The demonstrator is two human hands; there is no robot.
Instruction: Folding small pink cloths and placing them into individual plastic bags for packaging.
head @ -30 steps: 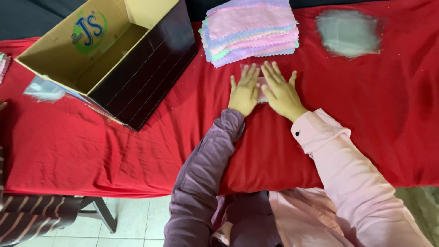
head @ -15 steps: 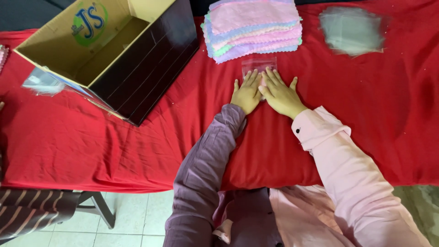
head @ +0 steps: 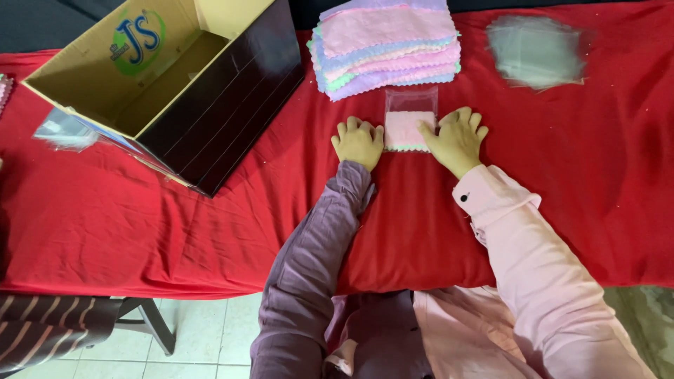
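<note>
So both hands are flat on the red worktop (head: 210, 210), one on each side of a small folded pink cloth (head: 407, 130) that looks like it's sitting inside a clear plastic bag (head: 411, 100). The left hand (head: 358, 142) has its fingers curled loosely with the tips resting just left of the cloth, not gripping anything. The right hand (head: 458, 137) has its fingers spread, with the forefinger tip touching the cloth's right edge, pressing rather than pinching. My guess is the hands sit on either side like that to keep the slippery bag from sliding and to flatten the cloth square. Just beyond the fingertips, nearly touching the bag's open end, is a stack of pastel cloths (head: 388, 43), close enough to grab from. Further off to the right of the right fingers is a pile of clear bags (head: 536, 50). Well left of the left fingers sits an open cardboard box (head: 168, 84), tilted on its side so the opening faces up.
</note>
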